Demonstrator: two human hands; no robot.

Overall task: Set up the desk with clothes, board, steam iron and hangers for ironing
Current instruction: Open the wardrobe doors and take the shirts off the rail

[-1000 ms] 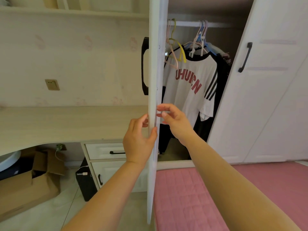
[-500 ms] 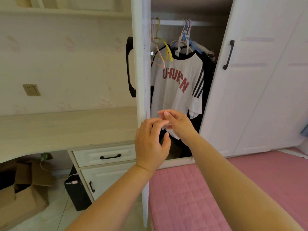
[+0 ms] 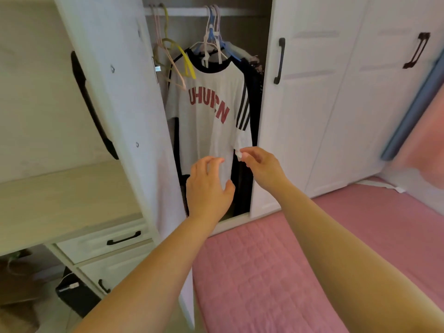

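From the head camera I see the wardrobe door (image 3: 125, 111) swung open on the left, and inside hangs a white T-shirt (image 3: 211, 121) with red letters that read roughly "UHUICN", on the rail beside empty yellow and pink hangers (image 3: 177, 58). My right hand (image 3: 263, 168) pinches the hem of the shirt's right sleeve, while my left hand (image 3: 207, 188) hovers just in front of the shirt's lower part, fingers loosely spread and holding nothing. The desk (image 3: 60, 200) lies to the left, with the pink mat (image 3: 276, 272) near me.

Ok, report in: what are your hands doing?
Left hand open, reaching. Right hand pinching white red-lettered T-shirt sleeve. White wardrobe door open, nothing blocking.
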